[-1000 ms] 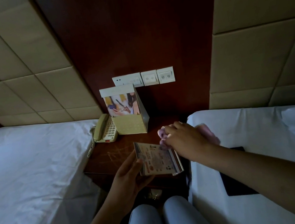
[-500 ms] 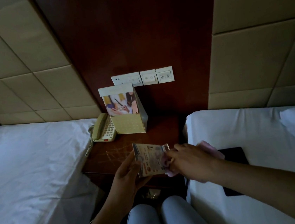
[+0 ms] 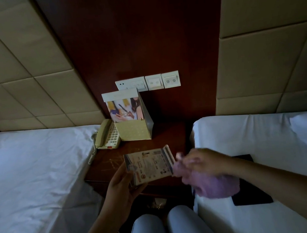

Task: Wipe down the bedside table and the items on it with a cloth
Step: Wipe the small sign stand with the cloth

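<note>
Item: card stand (image 3: 150,165), a printed sign in a clear holder, which we hold above the front edge of the desk (image 3: 167,134), its long axis running left to right and its printed face tilted up toward us. Our left hand (image 3: 123,186) grips its lower left corner from beneath, thumb on the face. Our right hand (image 3: 201,161) lies just right of the stand's right end, fingers closed around a bunched pink cloth (image 3: 214,184); the hand is blurred, so we cannot tell whether cloth touches stand. The right hand is the nearer one for wiping, and the stroke, we judge, would run leftward along the long axis. Against half a second ago, the right hand has moved off the stand's face to its right end, and more cloth hangs below the hand; a second ago it was further back, over the desk. Also on the desk, at the rear: phone (image 3: 106,135) and box (image 3: 133,127), side by side.
</note>
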Demonstrator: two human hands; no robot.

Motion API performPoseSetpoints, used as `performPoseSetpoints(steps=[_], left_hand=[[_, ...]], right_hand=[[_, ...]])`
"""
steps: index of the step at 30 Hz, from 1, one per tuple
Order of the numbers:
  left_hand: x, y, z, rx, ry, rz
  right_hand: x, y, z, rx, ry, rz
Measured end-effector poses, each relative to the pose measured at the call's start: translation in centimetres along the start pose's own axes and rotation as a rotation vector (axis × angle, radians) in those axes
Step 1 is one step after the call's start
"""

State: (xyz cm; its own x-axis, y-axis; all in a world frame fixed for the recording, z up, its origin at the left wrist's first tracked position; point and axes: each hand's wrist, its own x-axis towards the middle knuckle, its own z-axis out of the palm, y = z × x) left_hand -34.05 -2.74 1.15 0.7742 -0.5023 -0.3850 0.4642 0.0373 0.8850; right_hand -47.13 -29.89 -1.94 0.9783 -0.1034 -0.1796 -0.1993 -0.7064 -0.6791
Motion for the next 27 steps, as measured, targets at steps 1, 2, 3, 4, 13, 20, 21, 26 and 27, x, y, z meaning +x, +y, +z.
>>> performPoseSetpoints(steps=[1, 2, 3, 4, 13, 20, 21, 26, 27], left_hand=[[0.0, 0.0, 0.0, -0.01, -0.008, -0.006], [-0.1, 0.0, 0.1, -0.012, -0.015, -0.009], [-0.1, 0.0, 0.2, -0.008, -0.026, -0.01], [-0.1, 0.0, 0.3, -0.002, -0.04, -0.01], [-0.4, 0.3, 0.7, 0.162, -0.053, 0.048], [-0.1, -0.4, 1.1, 0.176, -0.007, 0.059], [0.0, -0.4, 1.2, 0.172, -0.008, 0.061], [0.6, 0.4, 1.5, 0.178, 0.024, 0.11], [0.7, 0.7, 1.4, 0.19, 0.024, 0.116]], right_hand=[[0.1, 0.9, -0.8, 0.188, 0.121, 0.062], [0.3, 1.6, -1.5, 0.365, 0.244, 0.126], [0.4, 2.3, -2.0, 0.516, 0.344, 0.189], [0.6, 2.7, -2.4, 0.63, 0.414, 0.237], [2.6, -0.6, -0.4, 0.585, 0.27, 0.195], [1.6, -0.9, 0.0, 0.49, 0.257, 0.195], [1.2, -1.0, 0.1, 0.494, 0.246, 0.189], [-0.8, -1.7, 1.4, 0.421, 0.075, 0.193], [-1.0, -1.6, 1.5, 0.414, 0.043, 0.202]])
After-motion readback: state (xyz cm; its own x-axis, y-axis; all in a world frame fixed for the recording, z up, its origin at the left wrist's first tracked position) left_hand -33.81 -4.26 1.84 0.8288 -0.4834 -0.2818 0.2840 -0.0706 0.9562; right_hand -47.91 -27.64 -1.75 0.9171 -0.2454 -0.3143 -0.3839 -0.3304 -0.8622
